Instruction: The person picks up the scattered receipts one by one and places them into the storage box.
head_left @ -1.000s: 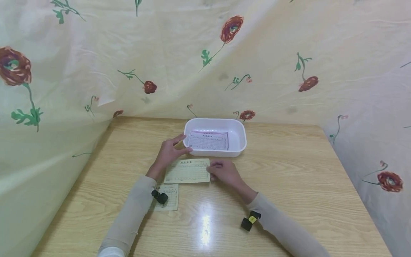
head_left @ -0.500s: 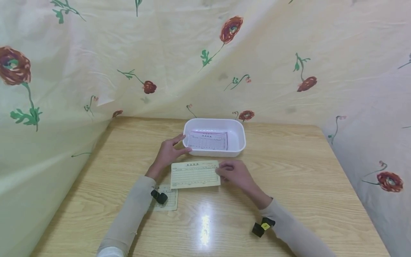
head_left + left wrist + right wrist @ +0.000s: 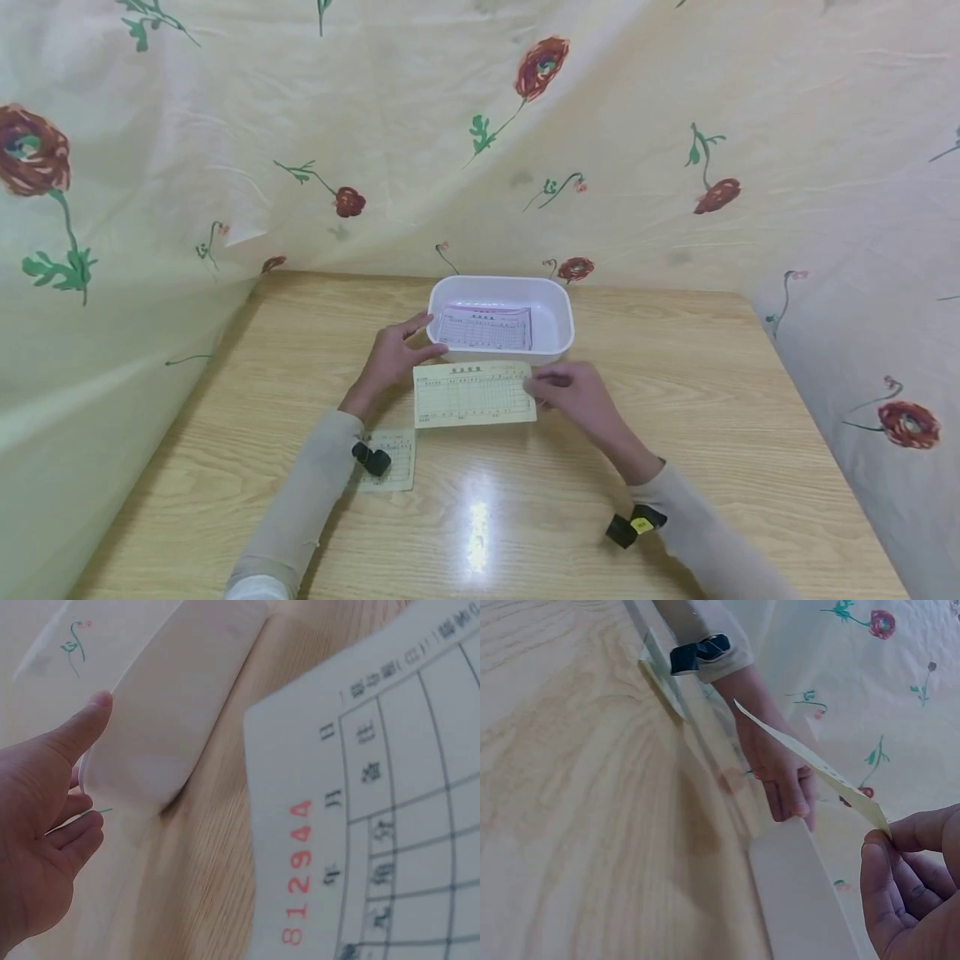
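Wooden table (image 3: 675,433) with pale grain and a bright glare patch near its front edge. A second small printed slip (image 3: 396,458) lies flat on the table at the near left. A cream cloth backdrop (image 3: 637,125) printed with red flowers and green stems encloses the table on 3 sides.

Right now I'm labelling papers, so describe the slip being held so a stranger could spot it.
On the wooden table, just before the white plastic tub, the right hand pinches a pale yellow gridded paper slip by its edge. Unlike the others, it is lifted.
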A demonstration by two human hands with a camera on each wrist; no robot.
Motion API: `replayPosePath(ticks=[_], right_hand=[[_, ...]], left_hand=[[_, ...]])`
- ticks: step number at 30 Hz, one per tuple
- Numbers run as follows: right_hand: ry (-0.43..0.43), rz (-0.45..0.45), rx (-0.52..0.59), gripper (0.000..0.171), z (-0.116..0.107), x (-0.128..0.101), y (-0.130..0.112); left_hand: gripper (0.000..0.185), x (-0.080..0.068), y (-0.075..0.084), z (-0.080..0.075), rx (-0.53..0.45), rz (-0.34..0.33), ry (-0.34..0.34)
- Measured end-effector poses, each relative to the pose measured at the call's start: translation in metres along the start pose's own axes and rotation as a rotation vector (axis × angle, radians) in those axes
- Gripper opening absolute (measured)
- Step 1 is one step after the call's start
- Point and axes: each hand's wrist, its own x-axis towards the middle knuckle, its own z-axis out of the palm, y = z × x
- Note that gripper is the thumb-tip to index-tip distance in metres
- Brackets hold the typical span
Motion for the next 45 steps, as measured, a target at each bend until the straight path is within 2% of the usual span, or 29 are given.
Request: replayPosePath(ticks=[4,9,15,23,30,45], right_hand=[[0.023,-0.010,0.028,0.024,-0.006,0.003,-0.009],[0.049,-0.019,0.028,0.024,-0.015,0.008,-0.019],[0.084,-0.022,0.042,0.025,-0.027,0.019,-0.024],[0.115,0.013,0.092,0.039,-0.040,0.033,-0.026],[0.135,0.042,0.164,0.041,-0.050,0.048,-0.025],[0.157,0.107,0.147,0.045,-0.058,0.086,-0.016]], left_hand=[[0.073,0.002,-0.002,0.000,0.001,-0.007,0.000],[0.058,0.003,-0.003,0.000,0.026,0.034,0.018],[0.053,0.002,-0.004,0.000,0.041,0.064,0.021],[0.057,0.002,-0.006,0.001,0.025,0.090,0.032],[0.073,0.002,-0.003,0.002,0.001,0.031,0.022],[0.073,0.004,-0.005,0.002,-0.005,0.036,0.030]])
